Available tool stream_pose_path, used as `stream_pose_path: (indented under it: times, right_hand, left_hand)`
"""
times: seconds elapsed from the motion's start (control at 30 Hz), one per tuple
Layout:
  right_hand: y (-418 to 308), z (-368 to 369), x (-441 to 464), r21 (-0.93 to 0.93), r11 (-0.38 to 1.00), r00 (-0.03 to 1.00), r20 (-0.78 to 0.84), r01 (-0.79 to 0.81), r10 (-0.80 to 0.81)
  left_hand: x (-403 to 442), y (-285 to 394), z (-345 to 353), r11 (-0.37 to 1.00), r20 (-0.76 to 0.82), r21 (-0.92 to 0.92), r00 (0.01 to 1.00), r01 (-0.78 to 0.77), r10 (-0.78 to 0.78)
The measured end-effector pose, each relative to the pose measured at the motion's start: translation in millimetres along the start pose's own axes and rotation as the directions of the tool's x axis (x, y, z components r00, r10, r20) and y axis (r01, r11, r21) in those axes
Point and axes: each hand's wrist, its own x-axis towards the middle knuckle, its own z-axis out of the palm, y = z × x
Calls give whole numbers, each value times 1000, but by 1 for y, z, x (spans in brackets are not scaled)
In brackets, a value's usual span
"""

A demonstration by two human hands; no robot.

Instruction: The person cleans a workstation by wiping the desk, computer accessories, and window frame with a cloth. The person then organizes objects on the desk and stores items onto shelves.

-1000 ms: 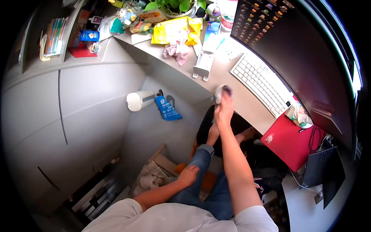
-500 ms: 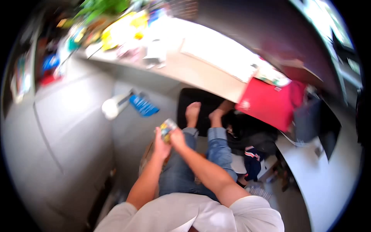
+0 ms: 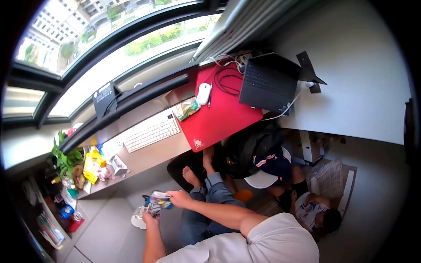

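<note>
My right hand pinches the upper right end of a small shiny packet with a colourful print. My left hand closes on the lower edge of the same packet. Both hands are in front of my left knee, below the desk edge. Just beyond my left hand lies a white rounded thing, partly hidden by the hand and packet. Whatever is inside the packet I cannot make out.
On the desk are a white keyboard, a red mat, a white mouse, a tissue pack and an open laptop. A yellow bag stands near the plant. Another person sits at right.
My view has swung toward the desk and window, bringing the laptop and other person into sight. The packet stays in both hands, which are now farther apart.
</note>
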Motion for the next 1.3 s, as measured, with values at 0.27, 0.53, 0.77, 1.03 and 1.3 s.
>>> stream_pose_path:
  times: [0.27, 0.53, 0.77, 1.03, 1.3]
  right_hand:
    - [4, -60, -21, -101, 979, 983, 76, 175, -168]
    - [9, -139, -40, 394, 916, 997, -33, 83, -76]
    - [-20, -203, -76, 645, 762, 990, -63, -56, 126]
    - [-40, -265, -133, 833, 553, 994, -27, -37, 107]
    - [-106, -311, -171, 851, 464, 952, -303, 247, 49]
  left_hand:
    - [-140, 1, 94, 828, 610, 394, 787, -400, 90]
    - [-276, -9, 189, 726, 736, 552, 648, -409, -195]
    - [-518, 69, 242, -315, 970, 46, 118, -948, -214]
    - [-603, 275, 374, -313, 735, -141, -311, -939, 603]
    - [-758, 403, 483, -967, -65, -207, -984, -148, 165]
